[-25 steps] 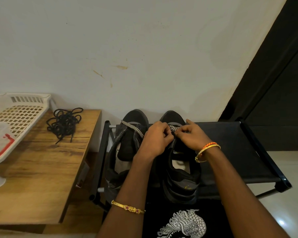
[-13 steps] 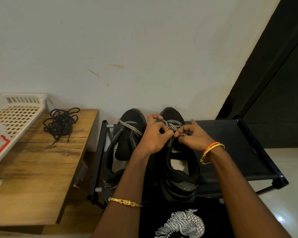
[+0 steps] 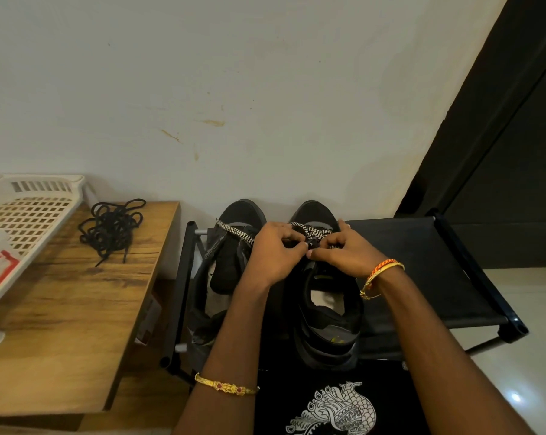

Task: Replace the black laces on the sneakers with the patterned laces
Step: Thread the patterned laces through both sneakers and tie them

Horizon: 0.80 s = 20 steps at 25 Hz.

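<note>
Two black sneakers stand toes to the wall on a black rack (image 3: 428,277). The left sneaker (image 3: 231,262) has a black-and-white patterned lace (image 3: 234,230) across its lowest eyelets. Over the right sneaker (image 3: 325,312) my left hand (image 3: 275,255) and my right hand (image 3: 344,252) meet thumb to thumb, each pinching the second patterned lace (image 3: 312,230) near its toe-side eyelets. The fingers hide the lace ends. A pile of black laces (image 3: 111,227) lies on the wooden table (image 3: 61,324) to the left.
A white plastic basket (image 3: 23,215) sits at the table's far left. A pale wall rises just behind the sneakers' toes. A dark door or panel (image 3: 501,136) stands at the right. Pale glossy floor (image 3: 529,356) shows beyond the rack's right end.
Both hands have shifted slightly toward the toe of the right sneaker and the patterned lace now shows crossed above them. The view has tilted a little.
</note>
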Tool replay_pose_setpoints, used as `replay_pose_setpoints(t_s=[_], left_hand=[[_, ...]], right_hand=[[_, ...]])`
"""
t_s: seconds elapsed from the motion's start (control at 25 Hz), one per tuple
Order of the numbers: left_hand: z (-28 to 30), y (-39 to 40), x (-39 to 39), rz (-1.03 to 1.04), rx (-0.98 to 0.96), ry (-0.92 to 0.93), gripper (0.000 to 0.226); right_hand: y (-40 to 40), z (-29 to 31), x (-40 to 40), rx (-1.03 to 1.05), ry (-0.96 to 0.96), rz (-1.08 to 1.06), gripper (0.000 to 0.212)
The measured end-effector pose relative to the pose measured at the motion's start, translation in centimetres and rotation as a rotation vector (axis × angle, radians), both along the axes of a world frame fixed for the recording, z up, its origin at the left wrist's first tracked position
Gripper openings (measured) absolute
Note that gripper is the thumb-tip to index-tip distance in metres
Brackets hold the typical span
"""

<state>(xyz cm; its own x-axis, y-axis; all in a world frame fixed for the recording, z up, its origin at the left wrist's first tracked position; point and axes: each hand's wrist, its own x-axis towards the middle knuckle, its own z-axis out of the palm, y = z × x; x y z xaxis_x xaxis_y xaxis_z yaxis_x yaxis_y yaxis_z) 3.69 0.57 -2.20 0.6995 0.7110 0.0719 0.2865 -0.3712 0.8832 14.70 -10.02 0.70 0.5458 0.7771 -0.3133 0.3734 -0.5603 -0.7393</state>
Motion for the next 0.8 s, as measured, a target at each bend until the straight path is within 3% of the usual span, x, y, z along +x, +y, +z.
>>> replay_pose_setpoints(t_s=[0.2, 0.32, 0.6, 0.72, 0.8], left_hand=[[0.0, 0.2, 0.2, -0.065, 0.158, 0.028, 0.015], [0.3, 0.0, 0.7, -0.095, 0.236, 0.071, 0.004], [-0.1, -0.2, 1.5, 0.072, -0.047, -0.081, 0.026], [-0.4, -0.4, 1.8, 0.179, -0.252, -0.141, 0.018], [-0.1, -0.6, 1.9, 0.214, -0.349, -0.148, 0.012]], right_hand=[[-0.3, 0.4, -0.2, -0.019, 0.019, 0.06, 0.012], [-0.4, 0.2, 0.1, -0.034, -0.002, 0.062, 0.022], [-0.6, 0.3, 0.1, 0.011, -0.025, 0.017, 0.024], [-0.5, 0.2, -0.2, 0.057, -0.071, -0.016, 0.032], [-0.4, 0.2, -0.9, 0.013, -0.121, 0.008, 0.023]])
